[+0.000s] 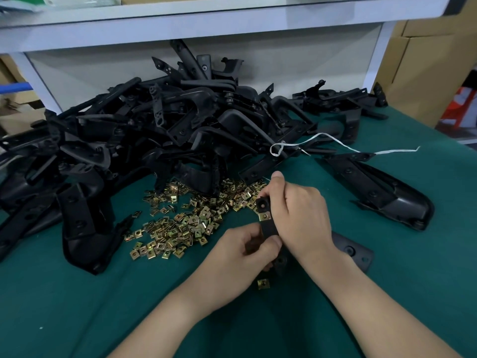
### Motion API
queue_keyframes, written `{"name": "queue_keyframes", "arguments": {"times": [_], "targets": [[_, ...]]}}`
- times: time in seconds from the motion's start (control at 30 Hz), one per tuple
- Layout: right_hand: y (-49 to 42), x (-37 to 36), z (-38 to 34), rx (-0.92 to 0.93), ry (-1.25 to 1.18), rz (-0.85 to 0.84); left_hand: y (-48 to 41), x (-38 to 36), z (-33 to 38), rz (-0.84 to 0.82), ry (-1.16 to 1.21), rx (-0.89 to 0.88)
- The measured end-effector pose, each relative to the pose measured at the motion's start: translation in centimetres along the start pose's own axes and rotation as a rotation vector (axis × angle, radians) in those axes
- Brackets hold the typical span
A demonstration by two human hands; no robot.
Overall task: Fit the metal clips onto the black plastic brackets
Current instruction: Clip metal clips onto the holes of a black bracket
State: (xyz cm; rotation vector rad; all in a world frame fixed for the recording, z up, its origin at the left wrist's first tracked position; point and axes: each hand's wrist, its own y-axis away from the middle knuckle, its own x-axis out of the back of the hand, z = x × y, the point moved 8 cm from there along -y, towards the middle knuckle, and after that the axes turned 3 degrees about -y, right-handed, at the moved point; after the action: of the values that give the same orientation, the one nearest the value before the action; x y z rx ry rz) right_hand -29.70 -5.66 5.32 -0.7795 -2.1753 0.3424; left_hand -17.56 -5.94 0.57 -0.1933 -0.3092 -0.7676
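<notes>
Both hands meet at mid-desk. The left hand (242, 254) has its fingers curled round the lower end of a black bracket (269, 229), and the right hand (296, 213) grips the upper end, thumb raised. One brass clip (265, 216) sits on the bracket's strip. The heap of loose clips (191, 218) lies just left of the hands, and a stray clip (263, 284) lies below them. The bracket pile (154, 125) crowds the back edge. A wide stretch of green desk (64, 306) runs to the near left, and another bracket (379, 195) lies towards the right edge.
</notes>
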Motion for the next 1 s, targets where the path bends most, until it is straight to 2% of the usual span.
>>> {"name": "queue_keyframes", "arguments": {"times": [0.57, 1.0], "targets": [[0.11, 0.22, -0.11, 0.016, -0.047, 0.024, 0.13, -0.12, 0.35, -0.057, 0.044, -0.027], [0.05, 0.61, -0.30, -0.015, -0.158, 0.030, 0.19, -0.24, 0.69, 0.011, 0.153, -0.047]]}}
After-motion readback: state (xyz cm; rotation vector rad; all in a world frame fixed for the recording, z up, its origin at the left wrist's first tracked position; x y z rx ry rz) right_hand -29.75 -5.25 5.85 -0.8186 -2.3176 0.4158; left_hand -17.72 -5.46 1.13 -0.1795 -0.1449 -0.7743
